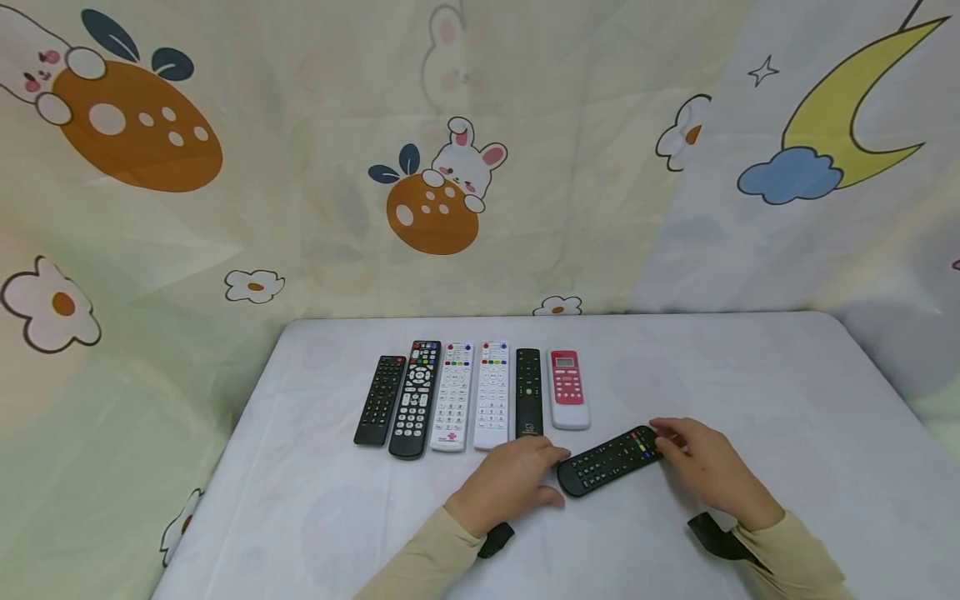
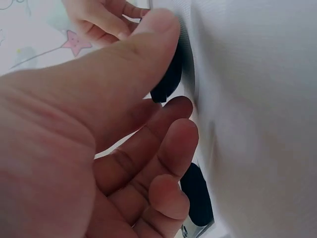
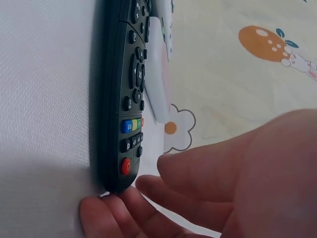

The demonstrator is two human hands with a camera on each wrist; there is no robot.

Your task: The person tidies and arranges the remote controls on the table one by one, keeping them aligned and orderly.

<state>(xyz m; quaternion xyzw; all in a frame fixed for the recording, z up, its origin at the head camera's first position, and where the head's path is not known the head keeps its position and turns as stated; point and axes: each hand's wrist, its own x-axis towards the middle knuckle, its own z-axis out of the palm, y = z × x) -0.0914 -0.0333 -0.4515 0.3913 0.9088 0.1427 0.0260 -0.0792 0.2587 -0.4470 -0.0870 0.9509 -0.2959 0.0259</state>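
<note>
A black remote control (image 1: 609, 461) with small coloured buttons lies slanted on the white table, between the two hands. By its left end my left hand (image 1: 510, 483) has thumb and fingers apart, bent around the gap at that end. My right hand (image 1: 712, 467) is at the other end; its fingertips (image 3: 94, 210) touch the tip beside the red power button, while the thumb stands off from the remote. In the left wrist view the remote (image 2: 171, 82) shows dark behind the left thumb.
Behind the hands is a row of remotes: a small black one (image 1: 379, 400), a long black one (image 1: 415, 400), two white ones (image 1: 452, 400) (image 1: 492, 396), a slim black one (image 1: 528, 387) and a red-and-white one (image 1: 568, 390). A printed cloth (image 1: 322, 208) hangs behind the table (image 1: 750, 367).
</note>
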